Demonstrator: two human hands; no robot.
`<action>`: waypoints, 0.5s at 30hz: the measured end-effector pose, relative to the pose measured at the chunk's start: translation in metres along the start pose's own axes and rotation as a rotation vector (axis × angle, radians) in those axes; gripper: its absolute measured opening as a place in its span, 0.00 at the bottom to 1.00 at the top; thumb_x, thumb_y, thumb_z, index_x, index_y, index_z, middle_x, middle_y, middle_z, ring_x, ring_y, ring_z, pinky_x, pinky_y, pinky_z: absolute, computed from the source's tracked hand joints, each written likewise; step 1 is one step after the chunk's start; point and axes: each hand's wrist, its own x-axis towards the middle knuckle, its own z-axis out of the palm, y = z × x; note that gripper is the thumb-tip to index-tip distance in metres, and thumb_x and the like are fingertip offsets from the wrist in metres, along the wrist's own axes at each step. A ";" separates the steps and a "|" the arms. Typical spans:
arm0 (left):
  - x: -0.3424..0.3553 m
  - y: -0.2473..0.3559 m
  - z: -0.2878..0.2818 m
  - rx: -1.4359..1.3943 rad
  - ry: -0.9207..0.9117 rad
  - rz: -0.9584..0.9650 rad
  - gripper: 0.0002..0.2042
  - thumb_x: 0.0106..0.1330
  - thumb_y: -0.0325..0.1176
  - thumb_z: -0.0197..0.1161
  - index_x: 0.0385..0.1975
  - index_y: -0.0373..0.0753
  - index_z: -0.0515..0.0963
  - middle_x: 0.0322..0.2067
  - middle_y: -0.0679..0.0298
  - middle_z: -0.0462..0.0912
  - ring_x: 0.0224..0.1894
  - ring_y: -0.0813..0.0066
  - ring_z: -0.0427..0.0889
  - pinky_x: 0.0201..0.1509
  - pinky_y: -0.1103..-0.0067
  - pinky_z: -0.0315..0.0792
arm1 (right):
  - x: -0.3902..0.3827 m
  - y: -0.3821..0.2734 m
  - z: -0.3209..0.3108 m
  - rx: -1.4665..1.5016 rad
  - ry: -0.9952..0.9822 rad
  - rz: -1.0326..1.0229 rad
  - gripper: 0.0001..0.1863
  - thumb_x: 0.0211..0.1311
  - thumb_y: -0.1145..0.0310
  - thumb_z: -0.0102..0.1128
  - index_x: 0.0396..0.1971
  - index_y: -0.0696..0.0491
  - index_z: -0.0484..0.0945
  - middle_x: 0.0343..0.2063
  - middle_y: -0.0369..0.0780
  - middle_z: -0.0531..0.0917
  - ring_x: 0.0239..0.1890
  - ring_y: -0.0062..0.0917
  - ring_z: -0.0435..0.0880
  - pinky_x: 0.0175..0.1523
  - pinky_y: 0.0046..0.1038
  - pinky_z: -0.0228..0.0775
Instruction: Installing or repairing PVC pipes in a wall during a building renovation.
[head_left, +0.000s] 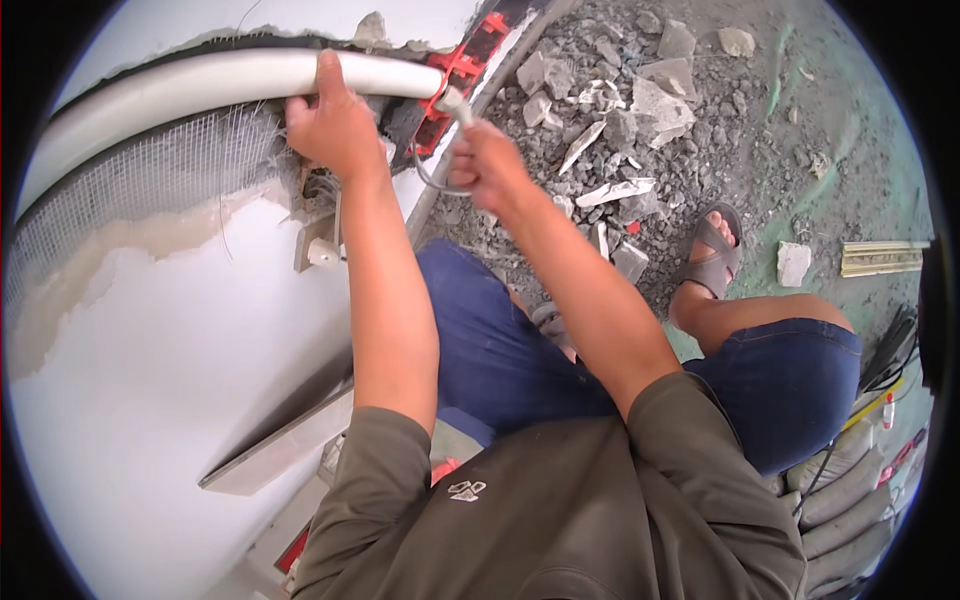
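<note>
A thick white pipe (200,82) runs in a curve along a channel cut in the wall at the upper left. My left hand (335,128) is closed around its underside, thumb laid over the top. The pipe's right end reaches a red plastic bracket (437,125) with an open, ladder-like frame. Just below this bracket, my right hand (485,165) is closed on a thin grey tube or cable (428,178), which loops out to its left. A pale grey stub (456,106) rises from above that fist; whether it joins the loop is hidden by the fingers.
White mesh (165,165) lines the wall below the pipe. Broken plaster and grey rubble (660,110) cover the floor at the upper right, near my sandalled foot (715,245). A pale board (285,440) juts out at the lower left. Filled sacks (845,500) lie at the lower right.
</note>
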 end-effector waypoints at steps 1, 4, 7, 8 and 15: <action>0.003 -0.005 -0.002 0.018 0.013 0.030 0.13 0.62 0.34 0.68 0.29 0.30 0.75 0.13 0.68 0.71 0.10 0.83 0.63 0.11 0.82 0.54 | -0.001 -0.003 -0.016 -0.060 -0.033 -0.082 0.07 0.72 0.67 0.42 0.47 0.46 0.66 0.22 0.32 0.66 0.17 0.14 0.59 0.19 0.19 0.53; 0.001 -0.004 0.001 0.050 0.035 -0.027 0.14 0.62 0.35 0.68 0.28 0.30 0.74 0.13 0.67 0.71 0.11 0.83 0.63 0.12 0.82 0.55 | -0.003 0.002 -0.022 -0.039 0.343 -0.216 0.08 0.71 0.69 0.43 0.47 0.47 0.66 0.22 0.31 0.66 0.17 0.14 0.59 0.19 0.18 0.51; 0.003 -0.004 0.003 0.042 0.024 0.017 0.14 0.62 0.36 0.68 0.28 0.30 0.75 0.14 0.67 0.72 0.11 0.83 0.64 0.12 0.82 0.55 | 0.000 0.000 -0.003 -0.028 0.158 -0.111 0.08 0.72 0.68 0.42 0.47 0.47 0.66 0.22 0.31 0.65 0.16 0.14 0.59 0.18 0.19 0.51; 0.002 0.000 0.004 0.035 0.016 0.041 0.14 0.61 0.36 0.68 0.28 0.30 0.75 0.14 0.67 0.72 0.12 0.83 0.65 0.13 0.82 0.56 | -0.002 -0.001 0.000 -0.031 -0.022 -0.027 0.07 0.72 0.68 0.42 0.47 0.47 0.65 0.22 0.31 0.65 0.16 0.14 0.59 0.18 0.19 0.52; 0.006 -0.008 0.003 0.025 0.020 0.023 0.14 0.62 0.35 0.68 0.29 0.29 0.75 0.15 0.67 0.73 0.11 0.83 0.64 0.13 0.82 0.55 | 0.010 -0.014 -0.004 -0.073 0.123 -0.182 0.10 0.70 0.71 0.45 0.49 0.49 0.66 0.20 0.30 0.64 0.16 0.14 0.60 0.18 0.19 0.51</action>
